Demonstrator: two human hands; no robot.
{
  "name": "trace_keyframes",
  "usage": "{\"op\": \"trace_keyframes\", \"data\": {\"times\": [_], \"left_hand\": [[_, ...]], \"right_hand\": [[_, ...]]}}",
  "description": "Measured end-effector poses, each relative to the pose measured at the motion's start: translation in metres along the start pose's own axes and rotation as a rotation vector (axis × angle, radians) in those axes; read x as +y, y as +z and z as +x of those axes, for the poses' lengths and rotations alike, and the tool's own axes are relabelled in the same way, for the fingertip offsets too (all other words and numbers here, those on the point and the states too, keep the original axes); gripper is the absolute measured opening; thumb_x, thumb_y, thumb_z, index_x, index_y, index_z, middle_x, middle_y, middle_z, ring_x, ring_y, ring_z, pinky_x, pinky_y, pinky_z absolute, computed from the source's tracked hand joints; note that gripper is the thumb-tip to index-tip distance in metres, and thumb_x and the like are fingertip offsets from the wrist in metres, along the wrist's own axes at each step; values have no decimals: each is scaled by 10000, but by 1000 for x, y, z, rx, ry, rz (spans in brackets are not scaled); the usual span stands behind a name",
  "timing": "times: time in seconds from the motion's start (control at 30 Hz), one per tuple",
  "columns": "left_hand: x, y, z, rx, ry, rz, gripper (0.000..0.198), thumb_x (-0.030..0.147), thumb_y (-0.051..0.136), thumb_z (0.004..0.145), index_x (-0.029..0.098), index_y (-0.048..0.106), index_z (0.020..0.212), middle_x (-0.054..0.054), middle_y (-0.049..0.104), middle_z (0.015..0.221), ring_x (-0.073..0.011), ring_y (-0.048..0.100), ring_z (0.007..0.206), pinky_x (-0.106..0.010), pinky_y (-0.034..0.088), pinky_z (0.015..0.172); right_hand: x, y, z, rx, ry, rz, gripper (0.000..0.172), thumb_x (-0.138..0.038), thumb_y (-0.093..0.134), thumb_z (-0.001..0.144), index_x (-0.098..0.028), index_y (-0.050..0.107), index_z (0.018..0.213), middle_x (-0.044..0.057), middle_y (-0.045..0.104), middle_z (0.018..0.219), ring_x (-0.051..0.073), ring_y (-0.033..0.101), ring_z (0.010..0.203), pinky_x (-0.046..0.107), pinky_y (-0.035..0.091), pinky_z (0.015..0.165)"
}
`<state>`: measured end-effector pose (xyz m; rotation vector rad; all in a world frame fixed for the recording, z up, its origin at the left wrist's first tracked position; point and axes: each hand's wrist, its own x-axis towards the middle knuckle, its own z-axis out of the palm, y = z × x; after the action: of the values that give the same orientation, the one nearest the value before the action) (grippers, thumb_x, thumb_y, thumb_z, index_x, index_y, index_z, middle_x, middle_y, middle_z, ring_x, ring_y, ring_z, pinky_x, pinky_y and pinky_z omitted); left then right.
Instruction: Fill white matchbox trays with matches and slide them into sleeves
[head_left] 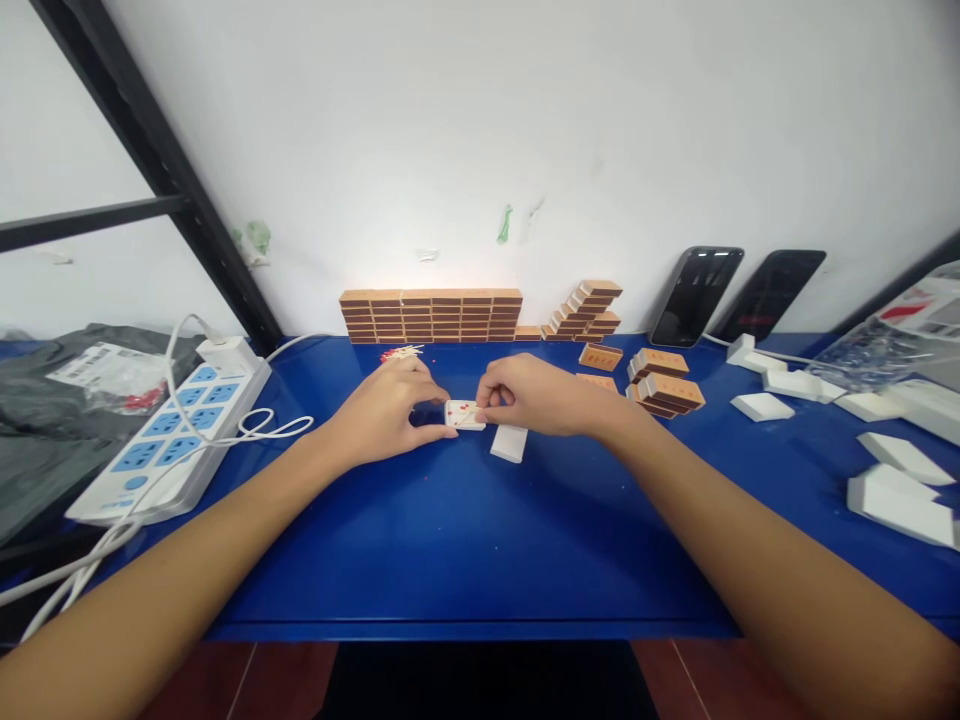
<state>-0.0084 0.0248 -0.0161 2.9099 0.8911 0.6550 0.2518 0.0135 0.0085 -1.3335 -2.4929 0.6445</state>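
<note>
A small white matchbox tray (466,424) lies on the blue table, with a few red-headed matches (463,408) in it. My left hand (397,408) curves around the tray's left end, thumb at the front and fingers behind. Over its right end, my right hand (525,395) is closed in a pinch at the pale match sticks; the fingertips partly cover what they hold. Just below the right hand rests another white tray (509,444), apart from the first. A pile of loose matches (403,352) shows behind my left hand, partly hidden by it.
Stacked matchboxes (431,315) form a wall at the back, with a stepped stack (583,312) beside it. More matchboxes (665,385) stand right of my right hand. White trays (761,406) lie scattered far right. Two phones (696,297) lean on the wall; a power strip (176,430) with cables is left.
</note>
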Motion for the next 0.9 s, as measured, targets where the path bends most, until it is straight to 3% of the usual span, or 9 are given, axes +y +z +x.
{"op": "trace_keyframes", "data": {"times": [0.7, 0.9], "left_hand": [[-1, -1, 0, 5, 3, 15, 334, 525, 805, 938, 210, 813, 1049, -85, 768, 949, -269, 661, 954, -439, 508, 897], [-1, -2, 1, 40, 1, 20, 325, 501, 844, 908, 206, 809, 1039, -83, 760, 952, -270, 655, 965, -426, 512, 888]], "right_hand": [[-8, -14, -9, 48, -48, -121, 168, -273, 716, 923, -189, 840, 846, 64, 738, 827, 164, 594, 689, 309, 395, 630], [-10, -7, -5, 88, -128, -86, 149, -263, 718, 928, -181, 833, 880, 63, 727, 887, 159, 598, 743, 301, 381, 662]]}}
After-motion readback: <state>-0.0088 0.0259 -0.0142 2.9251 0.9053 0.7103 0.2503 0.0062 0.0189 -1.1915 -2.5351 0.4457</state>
